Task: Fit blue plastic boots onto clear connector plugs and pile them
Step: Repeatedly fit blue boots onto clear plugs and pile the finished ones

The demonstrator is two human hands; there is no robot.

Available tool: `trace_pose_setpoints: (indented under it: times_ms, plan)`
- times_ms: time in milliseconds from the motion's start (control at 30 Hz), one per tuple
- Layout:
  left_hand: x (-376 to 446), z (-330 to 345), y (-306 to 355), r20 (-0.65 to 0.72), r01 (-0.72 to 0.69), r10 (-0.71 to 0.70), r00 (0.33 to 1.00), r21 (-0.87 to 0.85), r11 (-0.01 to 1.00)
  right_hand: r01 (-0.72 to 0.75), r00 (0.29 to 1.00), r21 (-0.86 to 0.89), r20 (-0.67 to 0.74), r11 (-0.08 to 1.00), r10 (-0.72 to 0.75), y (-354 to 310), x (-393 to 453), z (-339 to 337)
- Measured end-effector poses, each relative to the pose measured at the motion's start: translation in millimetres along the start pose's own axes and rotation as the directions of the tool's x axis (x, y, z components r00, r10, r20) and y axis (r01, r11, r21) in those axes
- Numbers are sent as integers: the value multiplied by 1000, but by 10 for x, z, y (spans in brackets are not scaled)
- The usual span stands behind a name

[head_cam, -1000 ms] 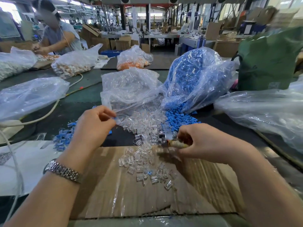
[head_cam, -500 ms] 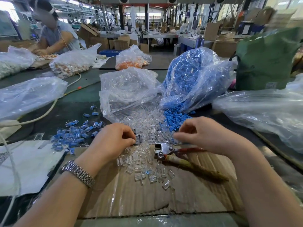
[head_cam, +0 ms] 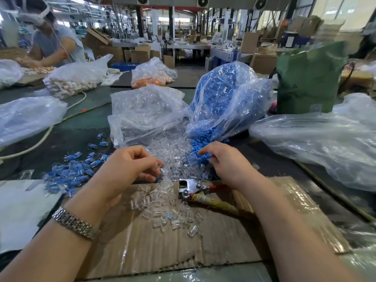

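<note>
Both hands are picking stock at the spill in front of the bag of clear plugs [head_cam: 146, 115]: the left hand [head_cam: 130, 169] curls over the clear connector plugs [head_cam: 173, 169], apparently pinching one, and the right hand [head_cam: 225, 161] curls into the blue boots [head_cam: 200, 146] beside them, whether it holds any I cannot tell. Best take one piece per hand, aligned for pushing together, then drop it on the fitted pile [head_cam: 69, 174] left of that bag. Since half a second ago, the right hand has reached further into the boots; the pliers [head_cam: 195, 189] lie unmoved.

Pliers [head_cam: 193, 189] on taped cardboard [head_cam: 213, 241]; green bag [head_cam: 309, 78] behind.
</note>
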State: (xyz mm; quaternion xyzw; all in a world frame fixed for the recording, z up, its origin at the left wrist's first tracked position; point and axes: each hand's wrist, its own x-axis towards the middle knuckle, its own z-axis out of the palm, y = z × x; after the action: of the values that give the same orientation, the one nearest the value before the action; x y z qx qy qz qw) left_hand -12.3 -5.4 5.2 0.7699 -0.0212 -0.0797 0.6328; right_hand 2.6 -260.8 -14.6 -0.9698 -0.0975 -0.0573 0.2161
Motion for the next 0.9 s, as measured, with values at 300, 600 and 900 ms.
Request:
trace_pose_setpoints:
  times_ms: [300, 600, 900]
  plan:
    - [-3, -6, -38, 29, 4, -3, 1000, -35, 999, -43, 996, -155, 72, 987, 54, -7, -2, -11]
    - [-18, 0, -18, 190, 69, 8, 982, -392, 917, -119, 990, -147, 57, 982, 129, -64, -160, -186]
    - [-22, 16, -28, 313, 162, -3, 950, -484, 860, 10, 993, 568, -102, 823, 58, -249, -207, -238]
